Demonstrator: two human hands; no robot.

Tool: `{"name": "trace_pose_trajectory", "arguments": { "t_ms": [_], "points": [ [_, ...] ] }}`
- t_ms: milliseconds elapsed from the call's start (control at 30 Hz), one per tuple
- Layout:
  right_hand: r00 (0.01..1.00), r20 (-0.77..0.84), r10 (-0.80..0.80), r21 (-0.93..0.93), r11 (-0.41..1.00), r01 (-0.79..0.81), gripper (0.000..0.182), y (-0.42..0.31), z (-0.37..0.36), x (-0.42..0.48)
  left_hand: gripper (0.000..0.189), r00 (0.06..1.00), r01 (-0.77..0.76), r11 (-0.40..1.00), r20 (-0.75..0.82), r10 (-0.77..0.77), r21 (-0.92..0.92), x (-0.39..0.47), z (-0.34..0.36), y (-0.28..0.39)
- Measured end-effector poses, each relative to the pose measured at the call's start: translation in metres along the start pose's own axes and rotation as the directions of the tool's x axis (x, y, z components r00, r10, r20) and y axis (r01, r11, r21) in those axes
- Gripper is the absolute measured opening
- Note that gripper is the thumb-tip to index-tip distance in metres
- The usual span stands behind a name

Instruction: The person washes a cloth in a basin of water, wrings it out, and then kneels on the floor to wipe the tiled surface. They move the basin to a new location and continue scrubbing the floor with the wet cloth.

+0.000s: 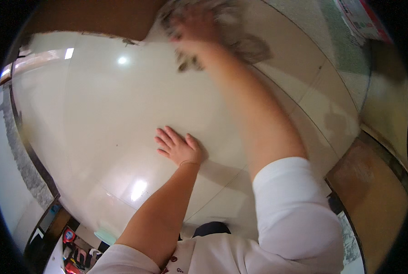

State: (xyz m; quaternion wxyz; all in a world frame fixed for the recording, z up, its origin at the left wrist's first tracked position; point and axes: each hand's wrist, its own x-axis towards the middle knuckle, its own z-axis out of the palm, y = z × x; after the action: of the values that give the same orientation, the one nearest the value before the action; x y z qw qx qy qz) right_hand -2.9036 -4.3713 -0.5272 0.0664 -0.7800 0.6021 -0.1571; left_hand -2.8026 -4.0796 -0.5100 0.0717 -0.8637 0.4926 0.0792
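My left hand point(180, 148) lies palm down on the glossy cream tile floor point(115, 109), fingers apart, with nothing in it. A thin band circles its wrist. Far ahead, at the top of the view, my right hand point(199, 29) is blurred over a crumpled, dark-patterned cloth point(188, 61) and grips it against the floor. Folds of the cloth show below the hand and around it; its far part is blurred. The right arm is stretched forward in a white sleeve.
Brown furniture point(97, 17) overhangs the floor at the upper left. On the right stand a brown panel point(372, 191) and a red-and-white package point(363, 20). A box of tools point(79, 255) with a tape measure point(69, 235) sits at the lower left.
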Motion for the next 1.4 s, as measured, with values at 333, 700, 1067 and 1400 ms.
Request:
{"name": "trace_pose_trajectory", "arguments": {
  "t_ms": [333,700,1067,1400],
  "points": [
    [0.909,0.079,-0.409,0.100,0.911,0.401,0.038,-0.009,-0.047,-0.122,0.065,0.990,-0.012,0.997,-0.141,0.022,0.075,0.011,0.012,-0.017],
    [0.664,-0.196,0.721,-0.387,0.566,-0.728,0.054,0.273,-0.169,-0.340,0.066,0.998,0.019,0.990,-0.060,-0.011,0.141,0.017,0.008,-0.019],
    [0.335,0.066,0.940,-0.244,0.340,-0.908,0.047,0.009,-0.159,-0.564,0.065,0.996,0.017,0.986,-0.087,-0.002,0.167,0.011,0.010,-0.015],
    [0.156,0.051,0.986,0.709,0.075,-0.701,0.048,-0.031,-0.277,-0.545,0.065,0.987,-0.008,0.991,-0.155,0.028,0.133,0.016,0.024,-0.026]
  ]
}}
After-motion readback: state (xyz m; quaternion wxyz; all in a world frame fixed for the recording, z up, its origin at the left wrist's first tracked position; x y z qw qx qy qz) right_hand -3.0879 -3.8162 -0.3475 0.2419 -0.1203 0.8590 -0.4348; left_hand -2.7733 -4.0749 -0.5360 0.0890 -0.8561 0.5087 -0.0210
